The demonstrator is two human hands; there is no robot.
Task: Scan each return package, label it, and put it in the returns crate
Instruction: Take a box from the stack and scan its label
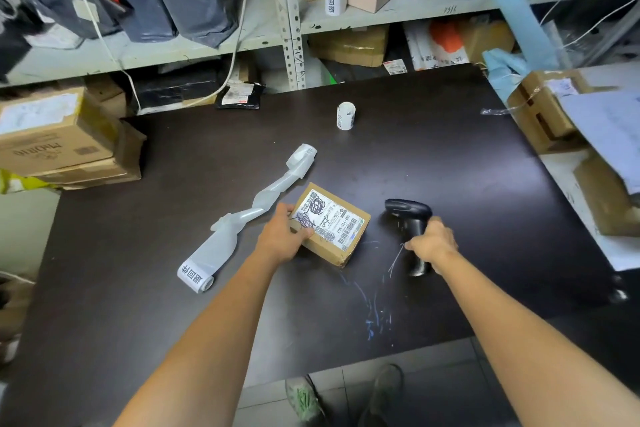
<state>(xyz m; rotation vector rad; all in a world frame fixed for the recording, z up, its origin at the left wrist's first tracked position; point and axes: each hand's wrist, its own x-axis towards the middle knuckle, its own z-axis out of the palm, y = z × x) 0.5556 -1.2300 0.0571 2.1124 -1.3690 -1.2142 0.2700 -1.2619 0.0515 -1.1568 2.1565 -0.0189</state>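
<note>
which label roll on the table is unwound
The long roll by the left hand, strip trailing loose; the small roll stands tightly wound farther back.

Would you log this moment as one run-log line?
step: scan | left hand: holding cardboard package on table | right hand: gripping barcode scanner | label strip: left of package

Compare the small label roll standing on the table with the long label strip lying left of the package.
The small label roll is wound tight; the long label strip is unwound and twisted. The roll stands upright; the strip lies along the table. The roll stands alone; the strip runs close by the package. Both are white with black print.
</note>
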